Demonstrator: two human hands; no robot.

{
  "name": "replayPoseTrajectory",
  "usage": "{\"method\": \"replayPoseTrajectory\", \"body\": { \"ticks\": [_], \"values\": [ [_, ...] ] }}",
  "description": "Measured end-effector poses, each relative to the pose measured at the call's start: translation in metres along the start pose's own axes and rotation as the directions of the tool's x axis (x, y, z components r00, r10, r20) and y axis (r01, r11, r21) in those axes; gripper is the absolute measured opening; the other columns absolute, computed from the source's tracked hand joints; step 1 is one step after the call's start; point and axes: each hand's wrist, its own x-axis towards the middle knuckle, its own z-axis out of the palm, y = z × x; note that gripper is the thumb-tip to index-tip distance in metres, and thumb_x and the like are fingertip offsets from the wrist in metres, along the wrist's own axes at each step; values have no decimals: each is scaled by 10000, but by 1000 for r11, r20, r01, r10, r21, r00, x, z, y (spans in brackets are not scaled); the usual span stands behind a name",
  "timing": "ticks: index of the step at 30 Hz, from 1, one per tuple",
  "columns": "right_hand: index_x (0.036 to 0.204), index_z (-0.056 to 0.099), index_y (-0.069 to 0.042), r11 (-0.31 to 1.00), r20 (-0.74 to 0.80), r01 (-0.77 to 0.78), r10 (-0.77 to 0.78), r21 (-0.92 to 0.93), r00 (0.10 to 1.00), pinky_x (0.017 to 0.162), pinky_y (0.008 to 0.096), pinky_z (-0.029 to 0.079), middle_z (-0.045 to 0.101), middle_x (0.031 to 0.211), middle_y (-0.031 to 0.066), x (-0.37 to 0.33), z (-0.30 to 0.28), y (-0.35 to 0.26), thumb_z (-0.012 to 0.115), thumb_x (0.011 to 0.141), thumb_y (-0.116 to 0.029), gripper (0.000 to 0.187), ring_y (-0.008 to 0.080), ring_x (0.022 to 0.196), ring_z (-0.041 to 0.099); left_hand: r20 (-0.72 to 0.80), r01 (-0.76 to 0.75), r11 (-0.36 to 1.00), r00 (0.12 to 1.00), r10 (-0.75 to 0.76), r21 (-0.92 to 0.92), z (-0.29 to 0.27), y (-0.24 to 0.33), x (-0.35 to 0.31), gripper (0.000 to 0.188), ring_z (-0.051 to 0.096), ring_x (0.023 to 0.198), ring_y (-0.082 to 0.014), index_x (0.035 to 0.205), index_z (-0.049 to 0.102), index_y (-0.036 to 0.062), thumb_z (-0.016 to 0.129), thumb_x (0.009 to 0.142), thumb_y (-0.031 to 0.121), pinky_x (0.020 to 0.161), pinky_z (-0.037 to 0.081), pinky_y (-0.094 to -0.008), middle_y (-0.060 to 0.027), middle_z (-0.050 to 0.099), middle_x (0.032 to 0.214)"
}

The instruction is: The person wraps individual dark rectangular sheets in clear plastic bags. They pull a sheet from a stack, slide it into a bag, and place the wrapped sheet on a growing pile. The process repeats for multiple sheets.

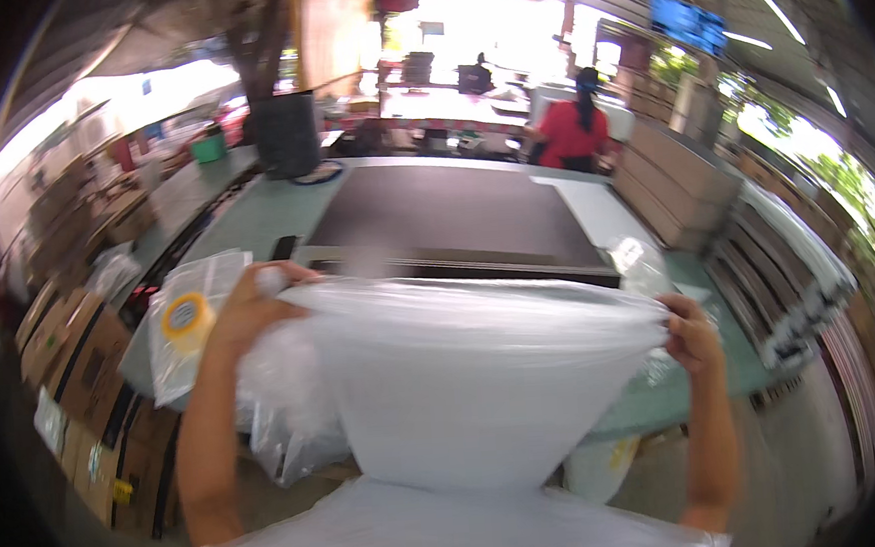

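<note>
- White plastic film [454, 535] is spreading along the lower edge, below both grips.
- Left grip [248, 315] is pinching the upper left corner of a white plastic sheet [465, 392], thumb and fingers pressing close together.
- Right grip [697, 338] is clutching the sheet's upper right corner with curled fingers.
- Between the two grips the sheet is stretching, its top edge gathering into creases; below, it is narrowing toward the film, and whether they are forming one piece cannot be told.
- Bunched clear plastic [290, 408] is drooping just below the left grip.
- Left of that grip, a yellow tape roll [186, 319] is resting on clear plastic bags [172, 380].
- Beyond both grips, a dark brown board [444, 208] is lying over the green surface [219, 227].
- Well beyond the right grip, a person in a red top [569, 135] is standing, back turned.
</note>
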Motion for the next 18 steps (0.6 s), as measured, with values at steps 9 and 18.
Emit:
{"method": "replayPoseTrajectory", "body": {
  "ticks": [9, 18],
  "values": [
    [1094, 495, -80, 453, 460, -643, 455, 617, 763, 741, 345, 435, 572, 987, 72, -110, -41, 285, 576, 743, -90, 361, 216, 895, 550, 140, 820, 528, 509, -849, 221, 1, -242, -179, 284, 532, 558, -128, 935, 582, 21, 598, 705, 187, 492, 430, -246, -41, 584, 711],
    [916, 584, -64, 608, -29, -778, 785, -161, 619, 617, 314, 425, 585, 792, 66, -142, -36, 405, 542, 737, -141, 199, 188, 682, 541, 343, 703, 538, 417, -842, 465, 80, -267, -226, 266, 545, 575, -139, 921, 589, 32, 576, 734, 221, 505, 442, -260, -47, 593, 696]
  ]
}}
